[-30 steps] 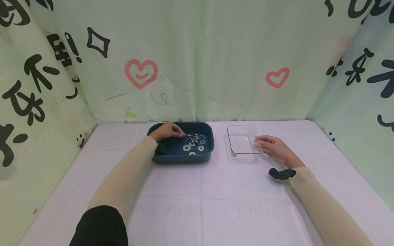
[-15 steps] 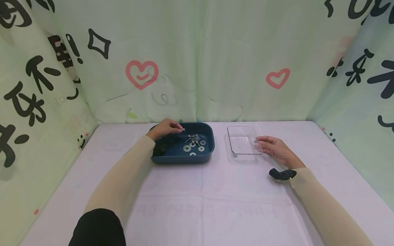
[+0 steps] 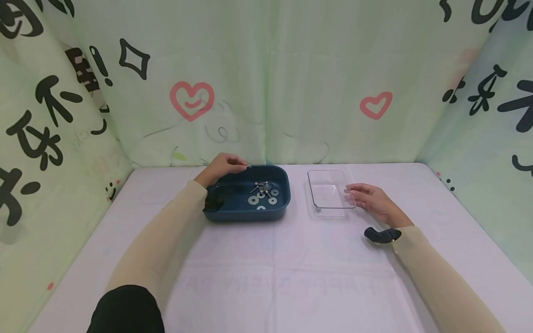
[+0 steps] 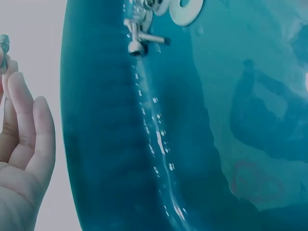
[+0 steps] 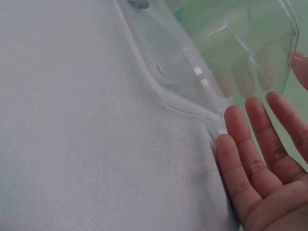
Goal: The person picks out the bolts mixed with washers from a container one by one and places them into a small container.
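Blue tray, clear box, two bare hands: from my distant station I watched the left hand [image 3: 222, 166] pinch a small metal screw [image 4: 4, 47] between thumb and fingertips, its other fingers loosely bent. The screw stood out at the fingertips, apart from the blue tray [image 3: 245, 216] and near its far rim (whether touching it, I judged not, though the head view alone left that unclear). Below that hand and to its right, inside the tray, lay a cluster of screws [image 3: 262, 186] and flat washers [image 3: 253, 200].

Well to the right, the right hand [image 3: 374, 200] had its fingers nearly straight against the near-side wall of the clear box [image 3: 333, 207], thumb by the rim. A small metallic piece [image 5: 141, 4] showed at the box, ahead of those fingers.

The screw looked light, stiff and hard to damage, but smooth and easy to drop; I judged the best hold was just under the head, across the shank. The box seemed light, slick and rigid, perhaps brittle, and best steadied by wall and rim.

I found no brand or label on tray or box. Beyond the left hand, the curtain [image 3: 316, 69] carried an exclamation mark [image 3: 97, 60] and black brush characters [image 3: 50, 99], which I could not read with confidence.
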A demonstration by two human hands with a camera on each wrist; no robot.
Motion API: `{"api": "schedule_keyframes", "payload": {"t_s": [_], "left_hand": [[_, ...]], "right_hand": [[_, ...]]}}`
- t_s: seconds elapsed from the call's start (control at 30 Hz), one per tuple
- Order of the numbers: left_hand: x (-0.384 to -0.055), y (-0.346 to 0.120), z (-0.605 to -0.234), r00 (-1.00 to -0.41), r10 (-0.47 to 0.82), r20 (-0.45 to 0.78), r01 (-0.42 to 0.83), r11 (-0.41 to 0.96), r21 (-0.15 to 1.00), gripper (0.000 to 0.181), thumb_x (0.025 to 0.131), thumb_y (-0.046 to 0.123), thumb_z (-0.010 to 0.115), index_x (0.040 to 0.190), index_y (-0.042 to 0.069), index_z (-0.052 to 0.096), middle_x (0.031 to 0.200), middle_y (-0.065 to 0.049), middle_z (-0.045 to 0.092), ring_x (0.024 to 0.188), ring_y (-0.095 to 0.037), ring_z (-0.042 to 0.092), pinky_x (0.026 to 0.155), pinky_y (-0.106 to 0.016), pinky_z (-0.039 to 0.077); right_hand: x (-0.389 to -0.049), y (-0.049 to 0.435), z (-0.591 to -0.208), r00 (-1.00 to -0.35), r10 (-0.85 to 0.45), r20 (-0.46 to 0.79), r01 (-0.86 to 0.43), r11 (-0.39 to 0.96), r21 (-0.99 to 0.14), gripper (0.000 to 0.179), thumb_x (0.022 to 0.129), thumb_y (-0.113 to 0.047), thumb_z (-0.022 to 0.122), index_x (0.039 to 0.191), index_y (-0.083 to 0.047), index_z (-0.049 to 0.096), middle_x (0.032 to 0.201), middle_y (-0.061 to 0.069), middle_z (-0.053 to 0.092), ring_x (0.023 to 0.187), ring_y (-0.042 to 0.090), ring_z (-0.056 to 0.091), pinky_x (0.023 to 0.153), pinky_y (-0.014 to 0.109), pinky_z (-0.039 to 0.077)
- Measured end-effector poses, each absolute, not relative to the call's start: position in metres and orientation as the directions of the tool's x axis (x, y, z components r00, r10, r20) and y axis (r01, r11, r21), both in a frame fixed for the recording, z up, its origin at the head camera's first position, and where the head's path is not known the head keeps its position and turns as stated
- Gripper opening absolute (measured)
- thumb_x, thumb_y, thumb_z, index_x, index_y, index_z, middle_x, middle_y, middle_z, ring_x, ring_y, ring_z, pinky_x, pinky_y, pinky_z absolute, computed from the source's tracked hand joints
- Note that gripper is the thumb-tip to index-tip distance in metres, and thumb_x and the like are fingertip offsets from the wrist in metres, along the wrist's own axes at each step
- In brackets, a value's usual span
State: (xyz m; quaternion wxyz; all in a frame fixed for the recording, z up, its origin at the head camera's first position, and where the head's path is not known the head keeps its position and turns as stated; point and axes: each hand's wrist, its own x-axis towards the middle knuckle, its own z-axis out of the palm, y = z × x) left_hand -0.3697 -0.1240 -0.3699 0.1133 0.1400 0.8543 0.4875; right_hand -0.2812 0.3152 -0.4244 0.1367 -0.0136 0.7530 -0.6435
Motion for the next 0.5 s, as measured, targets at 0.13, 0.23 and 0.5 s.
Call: {"api": "schedule_keyframes", "payload": {"t_s": [0.13,0.23,0.5], "left_hand": [[-0.366,-0.123,-0.365,-0.937,0.344,-0.055,0.120,0.468,0.876,0.032,0.090,0.019,0.064,0.115,0.001,0.064,0.117,-0.019,0.063,0.109,-0.036,0.058,0.100,-0.040,0.047],[-0.362,-0.120,-0.360,-0.940,0.336,-0.059,0.104,0.446,0.889,0.032,0.090,0.018,0.064,0.117,0.001,0.063,0.119,-0.019,0.063,0.111,-0.035,0.058,0.100,-0.039,0.047],[-0.353,-0.112,-0.347,-0.944,0.320,-0.076,0.057,0.387,0.920,0.034,0.090,0.015,0.062,0.121,0.000,0.060,0.126,-0.019,0.059,0.119,-0.035,0.055,0.102,-0.037,0.044]], "right_hand": [[-0.281,0.315,-0.425,-0.963,-0.192,-0.188,0.153,0.183,-0.971,0.027,0.093,-0.024,0.059,0.117,-0.015,0.052,0.099,-0.024,0.064,0.091,-0.006,0.062,0.081,0.013,0.051],[-0.282,0.316,-0.424,-0.963,-0.189,-0.192,0.159,0.176,-0.971,0.026,0.093,-0.025,0.059,0.116,-0.016,0.053,0.099,-0.024,0.064,0.092,-0.005,0.062,0.082,0.013,0.051],[-0.282,0.317,-0.425,-0.962,-0.189,-0.199,0.165,0.181,-0.970,0.033,0.092,-0.027,0.060,0.121,-0.013,0.050,0.100,-0.024,0.063,0.092,-0.005,0.062,0.082,0.013,0.051]]}}
